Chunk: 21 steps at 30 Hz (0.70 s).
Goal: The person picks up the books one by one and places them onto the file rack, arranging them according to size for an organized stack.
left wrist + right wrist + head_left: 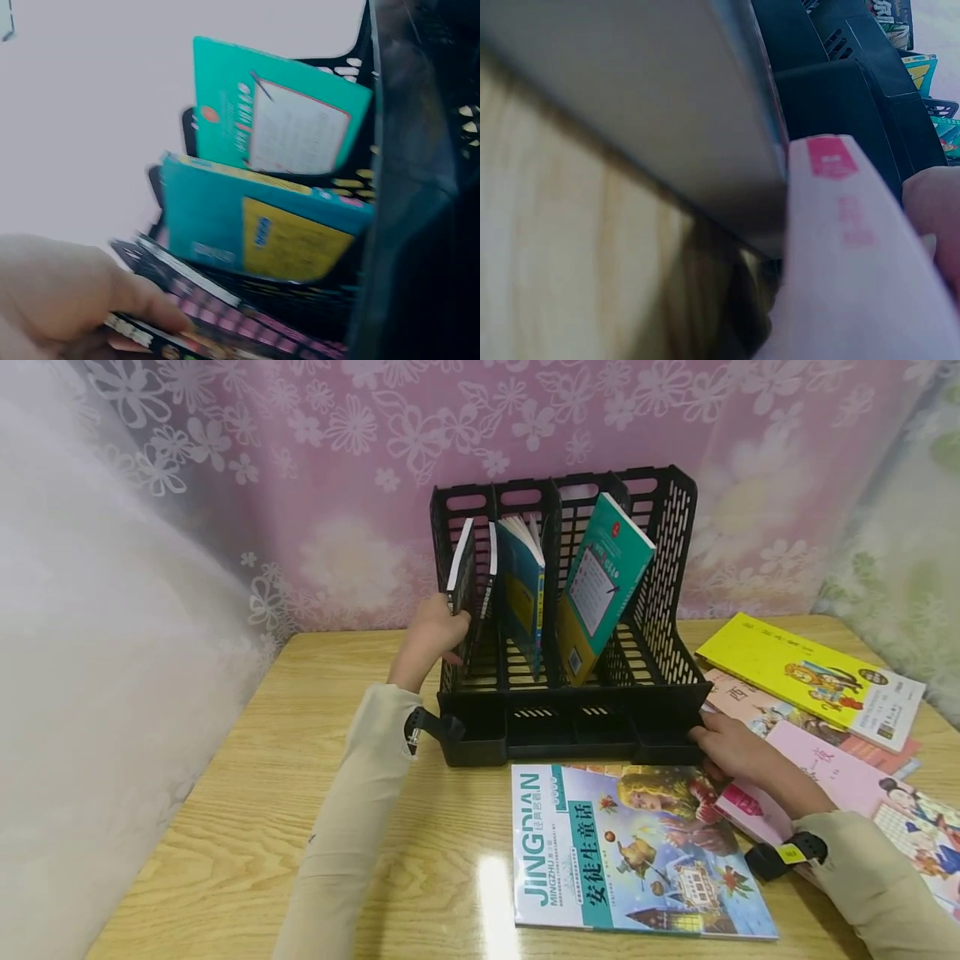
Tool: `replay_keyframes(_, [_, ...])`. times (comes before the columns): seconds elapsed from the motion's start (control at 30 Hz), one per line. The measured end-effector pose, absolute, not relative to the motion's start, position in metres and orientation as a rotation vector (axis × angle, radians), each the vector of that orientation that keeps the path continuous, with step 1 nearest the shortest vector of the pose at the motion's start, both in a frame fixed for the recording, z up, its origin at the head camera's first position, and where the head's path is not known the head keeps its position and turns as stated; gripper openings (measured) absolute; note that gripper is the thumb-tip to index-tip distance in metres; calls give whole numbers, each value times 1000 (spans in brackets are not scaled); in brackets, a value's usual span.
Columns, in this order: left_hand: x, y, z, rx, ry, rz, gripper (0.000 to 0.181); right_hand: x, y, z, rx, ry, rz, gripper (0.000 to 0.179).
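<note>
1. Head view: black four-compartment book rack (570, 750) on the wooden worktop (225, 827)
2. Left hand (437, 631): fingers closed on a dark-covered book (467, 578), upright in the leftmost compartment
3. Right hand (738, 747): at the rack's front right corner; whether the fingers grip it, cannot tell
4. Racked: blue book (522, 593), second compartment; teal book (603, 589), third, leaning right
5. Flat on the worktop: Andersen fairy-tale book (637, 852), before the rack; pink book (885, 793) and yellow book (780, 660), right
6. Step, as judged: setting the dark-covered book in its slot
7. Next move, as judged: seat it, loosen the left fingers, take up a flat book
</note>
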State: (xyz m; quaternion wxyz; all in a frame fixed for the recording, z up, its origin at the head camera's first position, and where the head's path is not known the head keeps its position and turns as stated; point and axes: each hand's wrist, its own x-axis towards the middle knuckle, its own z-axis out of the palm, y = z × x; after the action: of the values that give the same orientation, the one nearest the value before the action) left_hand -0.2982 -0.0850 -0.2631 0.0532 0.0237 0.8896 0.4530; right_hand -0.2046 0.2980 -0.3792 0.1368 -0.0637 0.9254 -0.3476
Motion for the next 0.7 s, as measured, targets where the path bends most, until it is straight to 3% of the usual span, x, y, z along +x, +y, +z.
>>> replay_keyframes(0.47, [-322, -72, -288, 174, 2958, 1038, 23, -204, 295, -376, -195, 2684, -985, 34])
replay_keyframes(0.63, [-326, -73, -295, 310, 2914, 674, 47, -203, 295, -376, -179, 2676, -997, 34])
replay_keyframes(0.7, [-328, -74, -300, 319, 2902, 612, 47, -202, 294, -376, -178, 2677, -996, 34])
